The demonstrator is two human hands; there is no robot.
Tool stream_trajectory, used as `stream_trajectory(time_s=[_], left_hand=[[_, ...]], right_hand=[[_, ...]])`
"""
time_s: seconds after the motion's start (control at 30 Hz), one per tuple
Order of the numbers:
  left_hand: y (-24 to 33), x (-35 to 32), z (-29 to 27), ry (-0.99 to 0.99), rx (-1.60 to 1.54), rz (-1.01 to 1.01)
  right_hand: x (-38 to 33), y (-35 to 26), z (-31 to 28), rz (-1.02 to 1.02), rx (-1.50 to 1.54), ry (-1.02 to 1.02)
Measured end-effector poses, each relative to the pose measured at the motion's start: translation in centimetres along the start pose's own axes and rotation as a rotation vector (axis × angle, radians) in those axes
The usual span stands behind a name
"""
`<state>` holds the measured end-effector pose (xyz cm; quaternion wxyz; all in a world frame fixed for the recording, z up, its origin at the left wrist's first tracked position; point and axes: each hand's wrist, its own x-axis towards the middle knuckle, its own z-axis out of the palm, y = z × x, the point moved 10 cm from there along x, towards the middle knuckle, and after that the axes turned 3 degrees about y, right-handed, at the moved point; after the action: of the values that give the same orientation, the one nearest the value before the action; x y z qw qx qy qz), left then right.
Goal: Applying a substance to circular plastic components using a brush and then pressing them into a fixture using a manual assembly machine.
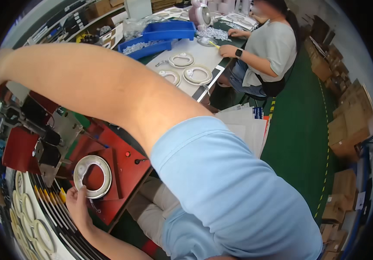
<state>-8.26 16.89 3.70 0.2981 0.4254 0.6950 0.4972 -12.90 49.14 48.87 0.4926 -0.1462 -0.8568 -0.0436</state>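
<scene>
My left hand (77, 207) is at the lower left, its fingers on the near edge of a flat silver-white ring (104, 172). The ring lies on a red fixture plate (128, 171) of a bench machine. A black and grey press head (47, 145) stands just left of the ring. My right arm, in a light blue sleeve, stretches across the picture to the upper left. Its hand passes beyond the picture's rim and is hidden.
More rings (43, 236) stand in a slotted rack at the lower left. A co-worker (269, 47) sits at a far table (208, 54) with rings (197, 74) and blue trays (169, 31) of small white parts. Cardboard boxes (347, 125) line the right, by a green floor (299, 130).
</scene>
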Motion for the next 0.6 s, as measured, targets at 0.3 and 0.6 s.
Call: stream_trajectory(time_s=[0.3, 0.6], left_hand=[[-2.3, -10.9, -3.2, 0.115, -0.538, 0.044], [0.8, -11.6, 5.1, 0.106, -0.713, 0.119]], right_hand=[[-16.3, -9.3, -2.2, 0.152, 0.134, -0.484], [-53.2, -10.3, -13.1, 0.595, 0.892, -0.447]])
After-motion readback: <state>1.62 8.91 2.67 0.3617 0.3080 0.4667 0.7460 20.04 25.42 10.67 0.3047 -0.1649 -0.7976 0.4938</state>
